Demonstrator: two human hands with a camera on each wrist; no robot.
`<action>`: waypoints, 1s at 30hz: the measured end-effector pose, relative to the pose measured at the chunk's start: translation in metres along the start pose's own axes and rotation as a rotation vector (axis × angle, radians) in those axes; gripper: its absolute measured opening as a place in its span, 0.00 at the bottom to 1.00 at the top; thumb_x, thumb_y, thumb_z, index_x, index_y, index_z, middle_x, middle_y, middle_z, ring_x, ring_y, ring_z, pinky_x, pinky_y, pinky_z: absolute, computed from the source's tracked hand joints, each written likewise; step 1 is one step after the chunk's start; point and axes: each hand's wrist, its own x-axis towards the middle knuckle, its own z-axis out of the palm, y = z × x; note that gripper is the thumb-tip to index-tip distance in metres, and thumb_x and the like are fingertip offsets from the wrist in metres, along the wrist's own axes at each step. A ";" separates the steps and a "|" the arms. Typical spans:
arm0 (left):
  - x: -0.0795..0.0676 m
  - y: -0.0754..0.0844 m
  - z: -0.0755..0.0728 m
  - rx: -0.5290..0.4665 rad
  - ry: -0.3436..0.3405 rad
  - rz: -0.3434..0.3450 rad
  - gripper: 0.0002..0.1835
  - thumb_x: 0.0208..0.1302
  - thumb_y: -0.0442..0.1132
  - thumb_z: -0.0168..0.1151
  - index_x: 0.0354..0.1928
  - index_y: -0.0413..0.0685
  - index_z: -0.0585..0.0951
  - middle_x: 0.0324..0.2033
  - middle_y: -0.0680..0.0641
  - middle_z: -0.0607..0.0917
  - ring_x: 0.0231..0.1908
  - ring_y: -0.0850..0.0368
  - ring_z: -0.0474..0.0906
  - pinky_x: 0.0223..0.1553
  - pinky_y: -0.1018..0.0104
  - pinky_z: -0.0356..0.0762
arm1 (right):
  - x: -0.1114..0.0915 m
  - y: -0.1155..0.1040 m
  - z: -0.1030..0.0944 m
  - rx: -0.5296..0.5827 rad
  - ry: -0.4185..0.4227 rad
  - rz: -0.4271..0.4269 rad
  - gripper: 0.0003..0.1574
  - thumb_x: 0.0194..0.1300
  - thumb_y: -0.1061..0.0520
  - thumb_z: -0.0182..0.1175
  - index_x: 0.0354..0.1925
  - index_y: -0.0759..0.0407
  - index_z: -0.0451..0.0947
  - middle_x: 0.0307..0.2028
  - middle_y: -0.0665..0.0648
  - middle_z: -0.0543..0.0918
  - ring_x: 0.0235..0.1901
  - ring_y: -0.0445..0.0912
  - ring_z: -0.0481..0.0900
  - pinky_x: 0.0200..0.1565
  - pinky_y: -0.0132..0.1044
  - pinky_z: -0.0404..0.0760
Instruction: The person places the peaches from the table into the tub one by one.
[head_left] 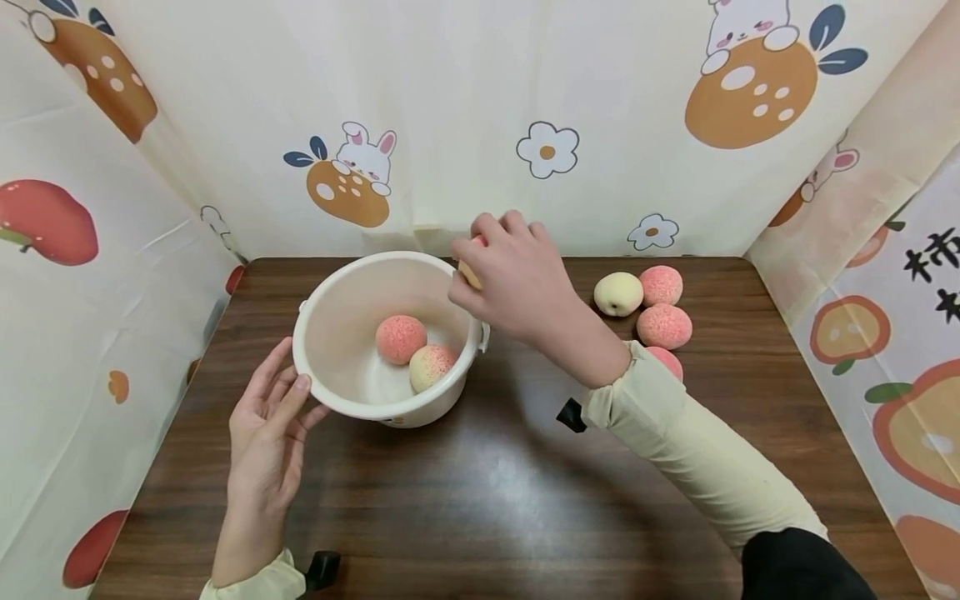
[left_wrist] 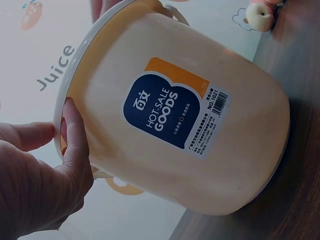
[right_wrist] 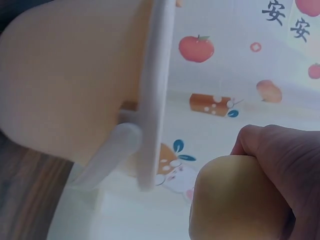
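A white plastic bucket (head_left: 386,409) stands on the table, tilted in the left wrist view only because of the camera angle. Inside it lie a pink peach (head_left: 401,339) and a cream peach with pink speckles (head_left: 432,368). My left hand (head_left: 268,425) holds the bucket's near left rim, its thumb at the lip and other fingers against the outer wall. Above the bucket's right rim, my right hand (head_left: 517,279) grips another peach (right_wrist: 235,200), yellowish on the side facing the right wrist camera. Most of that peach is hidden by the fingers in the head view.
Right of the bucket sit a cream peach (head_left: 618,294) and several pink peaches (head_left: 664,326), one partly behind the right sleeve. The brown wooden table (head_left: 510,517) is bordered by printed curtains (head_left: 465,100) at the back and sides. A handle joint (right_wrist: 120,142) sticks out beneath the bucket's rim.
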 end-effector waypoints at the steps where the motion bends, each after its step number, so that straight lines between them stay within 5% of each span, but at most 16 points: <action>1: 0.000 0.000 0.000 0.001 0.000 0.000 0.30 0.75 0.24 0.56 0.77 0.44 0.67 0.54 0.45 0.83 0.46 0.59 0.88 0.39 0.69 0.91 | 0.002 -0.003 -0.002 0.001 0.006 -0.006 0.12 0.67 0.51 0.53 0.44 0.46 0.81 0.44 0.54 0.80 0.47 0.57 0.75 0.40 0.49 0.76; 13: -0.002 0.000 -0.001 0.006 0.004 0.005 0.30 0.75 0.24 0.56 0.77 0.44 0.67 0.54 0.44 0.83 0.47 0.59 0.88 0.39 0.68 0.91 | 0.027 -0.031 -0.013 0.002 -0.022 -0.054 0.09 0.68 0.51 0.52 0.40 0.45 0.79 0.43 0.52 0.78 0.47 0.54 0.73 0.41 0.45 0.72; 30: 0.000 -0.001 0.000 0.008 0.004 -0.002 0.30 0.76 0.25 0.55 0.77 0.44 0.66 0.53 0.45 0.83 0.47 0.59 0.87 0.39 0.69 0.91 | 0.047 -0.055 0.010 0.013 -0.092 -0.154 0.11 0.69 0.48 0.52 0.44 0.43 0.81 0.43 0.51 0.79 0.43 0.51 0.72 0.38 0.41 0.72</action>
